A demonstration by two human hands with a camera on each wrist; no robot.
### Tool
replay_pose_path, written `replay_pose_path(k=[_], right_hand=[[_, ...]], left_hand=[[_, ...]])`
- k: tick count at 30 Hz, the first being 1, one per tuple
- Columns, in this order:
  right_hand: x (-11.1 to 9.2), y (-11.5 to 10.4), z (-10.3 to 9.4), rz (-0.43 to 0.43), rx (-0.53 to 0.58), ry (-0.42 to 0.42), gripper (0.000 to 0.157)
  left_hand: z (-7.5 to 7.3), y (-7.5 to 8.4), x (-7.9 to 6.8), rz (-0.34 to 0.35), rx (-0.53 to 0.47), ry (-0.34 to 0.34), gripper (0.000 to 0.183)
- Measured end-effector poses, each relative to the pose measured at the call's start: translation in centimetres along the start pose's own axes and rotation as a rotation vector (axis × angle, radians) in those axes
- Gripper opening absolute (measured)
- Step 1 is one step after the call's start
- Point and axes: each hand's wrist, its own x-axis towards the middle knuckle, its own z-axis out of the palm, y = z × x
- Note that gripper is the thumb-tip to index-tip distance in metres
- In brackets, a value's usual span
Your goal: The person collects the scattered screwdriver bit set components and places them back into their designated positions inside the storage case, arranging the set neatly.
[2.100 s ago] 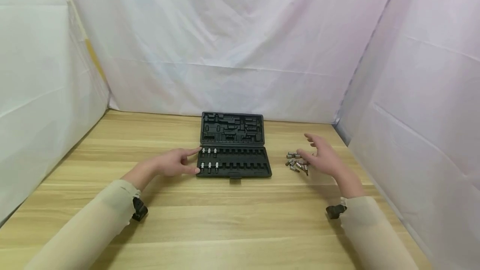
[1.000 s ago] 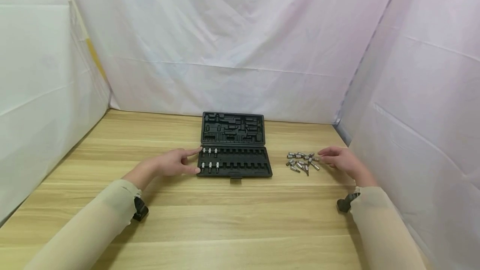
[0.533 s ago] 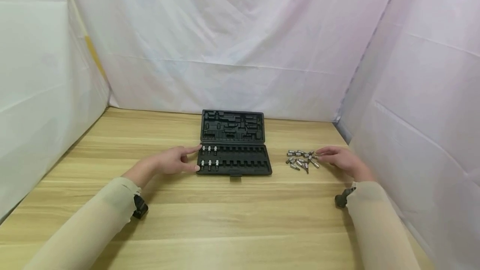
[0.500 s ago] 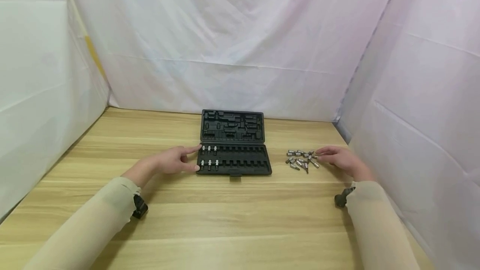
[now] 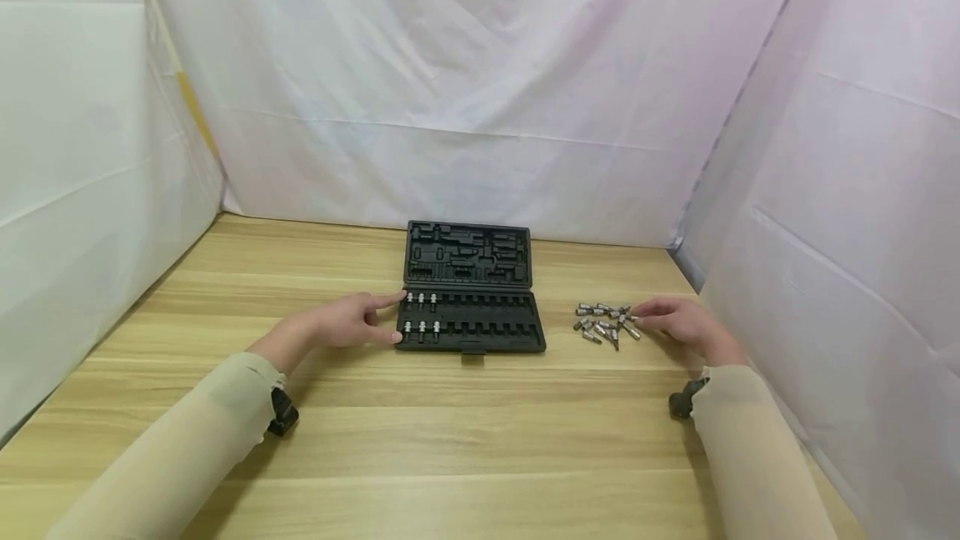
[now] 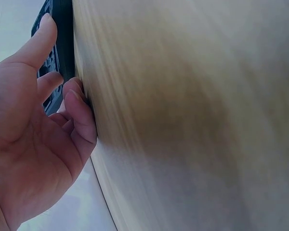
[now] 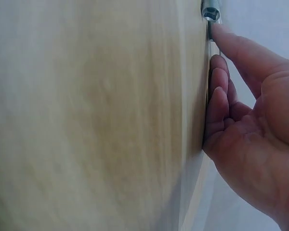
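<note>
The loose metal bits lie in a pile on the bench, to the right of the black case, and point many ways. One at the near edge points mostly toward you. Your right hand is at the pile's right edge (I can't tell if its grip pinches a bit). The case lies long from side to side, its lid on the far side. Six slotted bits point away from you. Your left hand touches the case's left end, thumb and pointing finger spread.
</note>
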Motion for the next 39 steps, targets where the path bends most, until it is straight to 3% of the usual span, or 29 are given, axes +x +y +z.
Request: replay_pose_path(k=[8,16,22,30,39], right_hand=[[0.0,0.3,-0.1,0.005,-0.032,0.006,0.038],[-0.3,1.4,-0.2,-0.017,0.005,0.037,0.038],[-0.8,1.5,-0.5,-0.013,0.172,0.021,0.042],[-0.4,-1.1,-0.8,-0.026,0.248,0.073,0.048],[0.6,-5.7,0.0,-0.121,0.52,0.045,0.042]], left_hand=[[0.0,0.2,0.2,-0.006,0.024,0.006,0.09],[-0.1,0.3,0.3,-0.002,0.022,0.008,0.09],[-0.1,0.5,0.2,0.002,0.026,0.004,0.09],[-0.4,0.7,0.0,0.008,0.022,0.008,0.089],[-0.1,0.3,-0.1,-0.02,0.028,0.013,0.091]])
